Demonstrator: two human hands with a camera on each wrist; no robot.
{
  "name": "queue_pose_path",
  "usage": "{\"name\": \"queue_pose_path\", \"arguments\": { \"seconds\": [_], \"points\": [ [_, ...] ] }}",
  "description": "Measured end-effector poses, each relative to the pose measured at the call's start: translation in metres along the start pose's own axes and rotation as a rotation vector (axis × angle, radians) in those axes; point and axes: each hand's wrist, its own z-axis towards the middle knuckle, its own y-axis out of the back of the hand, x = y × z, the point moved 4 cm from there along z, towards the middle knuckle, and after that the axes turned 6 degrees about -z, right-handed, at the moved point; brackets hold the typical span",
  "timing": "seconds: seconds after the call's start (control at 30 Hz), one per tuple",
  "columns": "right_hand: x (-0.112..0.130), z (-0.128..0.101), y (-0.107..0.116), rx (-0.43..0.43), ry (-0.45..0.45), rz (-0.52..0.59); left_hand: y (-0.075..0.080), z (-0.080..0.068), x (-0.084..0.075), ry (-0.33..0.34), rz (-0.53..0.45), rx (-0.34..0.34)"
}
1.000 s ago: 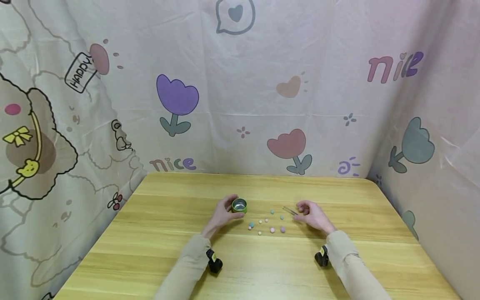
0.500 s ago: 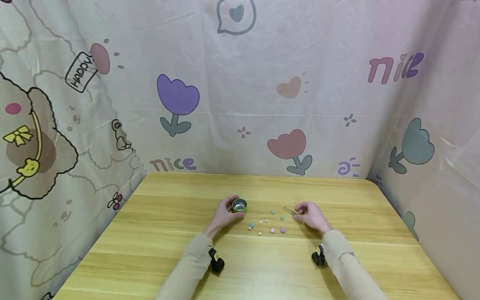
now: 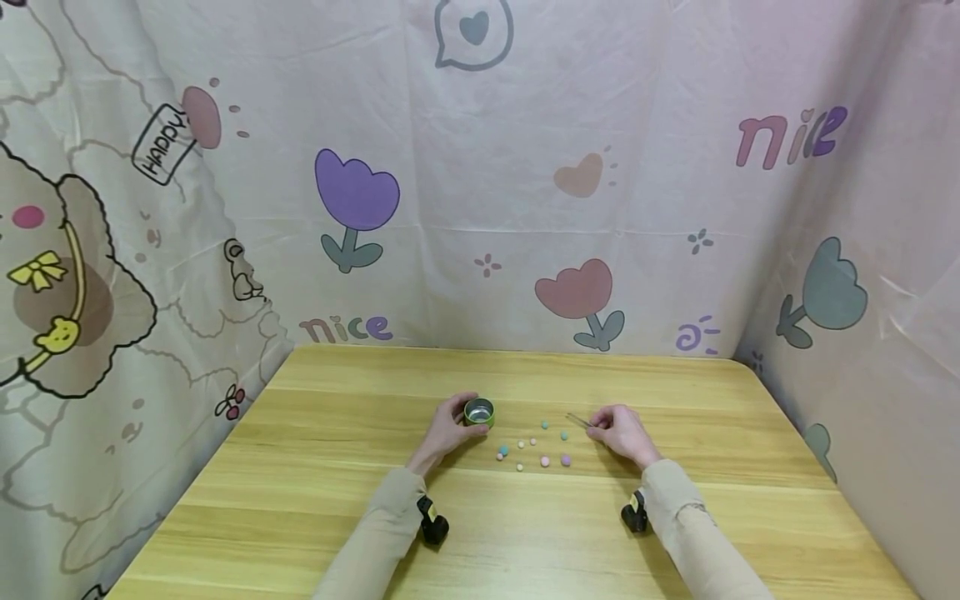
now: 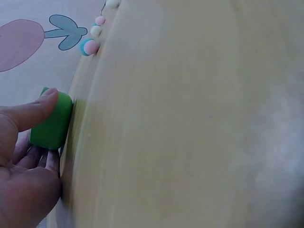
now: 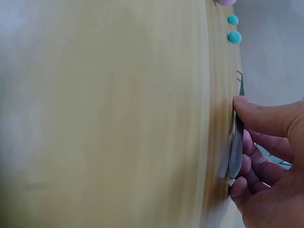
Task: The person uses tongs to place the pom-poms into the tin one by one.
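A small round tin (image 3: 478, 412) stands upright near the middle of the bench (image 3: 300, 492). Its outer wall is bright green and smooth, and its open top shows a shiny silvery metal inside. The left hand (image 3: 447, 428) cups it from the left; in the left wrist view its fingers (image 4: 33, 110) curl round the green wall, the thumb pressed against the side.

To the right of the tin lies a scatter of little fuzzy pom-pom balls (image 3: 534, 448), round and soft-looking, in teal, pink, cream and lilac. They sit loose on the wood between the two hands, none touching the tin.

The right hand (image 3: 620, 432) rests on the bench just right of the balls and grips a pair of thin metal tweezers (image 3: 579, 421). In the right wrist view the thumb and curled fingers (image 5: 266, 118) pinch the flat, dull steel blade against the bench top, its pointed tips aimed left and far, toward two teal balls.

The bench is pale yellow wood with long straight grain and a rounded far right corner. Both sleeves (image 3: 375, 533) are beige.

A creased pinkish cloth backdrop (image 3: 480, 183) hangs behind and beside the bench, printed with tulips, hearts and a cartoon figure; it reads "nice" in several places and "HAPPY" on a tag at the left.
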Motion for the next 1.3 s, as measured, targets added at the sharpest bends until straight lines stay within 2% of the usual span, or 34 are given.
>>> {"name": "queue_pose_path", "arguments": {
  "seconds": [0.43, 0.53, 0.67, 0.83, 1.1, 1.3],
  "points": [
    [0.003, -0.003, 0.002, -0.027, 0.004, -0.009, 0.005, -0.006, 0.001, 0.010, 0.012, 0.002],
    [0.004, -0.005, 0.004, -0.044, -0.003, 0.000, 0.008, -0.008, 0.001, 0.005, 0.019, 0.025],
    [0.005, -0.006, 0.006, -0.055, 0.005, 0.017, 0.011, -0.010, 0.001, -0.002, 0.031, 0.088],
    [0.005, -0.008, 0.007, -0.047, 0.042, 0.038, 0.013, -0.011, 0.002, -0.032, 0.005, 0.160],
    [0.007, -0.010, 0.010, -0.051, 0.133, 0.005, 0.015, -0.012, 0.003, -0.055, 0.019, 0.180],
    [0.009, -0.011, 0.013, -0.078, 0.208, -0.037, 0.015, -0.012, 0.003, -0.048, 0.012, 0.187]
  ]
}}
